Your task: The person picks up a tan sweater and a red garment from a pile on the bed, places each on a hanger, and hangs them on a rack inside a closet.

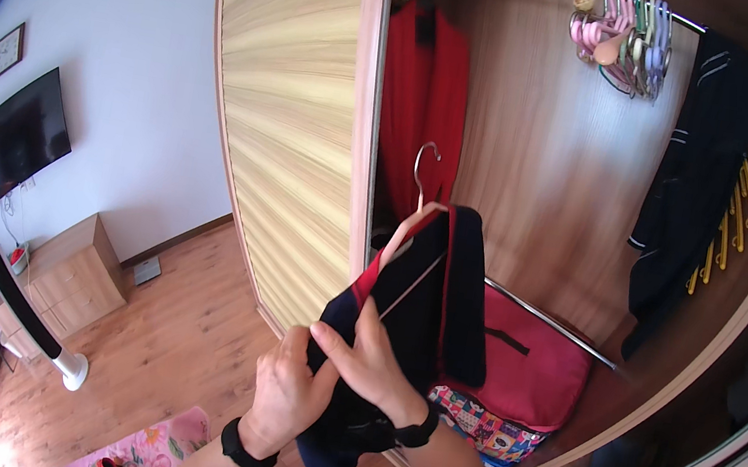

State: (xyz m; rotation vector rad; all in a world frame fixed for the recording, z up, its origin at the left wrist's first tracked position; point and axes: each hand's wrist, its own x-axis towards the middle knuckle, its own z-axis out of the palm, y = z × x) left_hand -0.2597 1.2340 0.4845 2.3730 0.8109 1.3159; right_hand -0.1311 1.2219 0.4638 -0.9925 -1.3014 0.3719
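Note:
A dark navy jacket with red edging (468, 288) hangs on a light wooden hanger (406, 231) in front of me, its metal hook pointing up and free of the rail. My left hand (286, 388) is closed on the jacket's near shoulder, fingers curled over the cloth. Right beside it, my right hand (374, 359) grips the same shoulder, its thumb reaching toward the left hand. The hanger's near end is hidden under cloth and fingers. Each wrist carries a black band.
An open wardrobe holds a red garment (425, 95), bunched pastel hangers (626, 34), a dark garment (696, 177) and yellow hangers (740, 208) on the right. Below lie a red storage bag (535, 357) and a lower metal bar (555, 323). A sliding door (292, 103) stands left.

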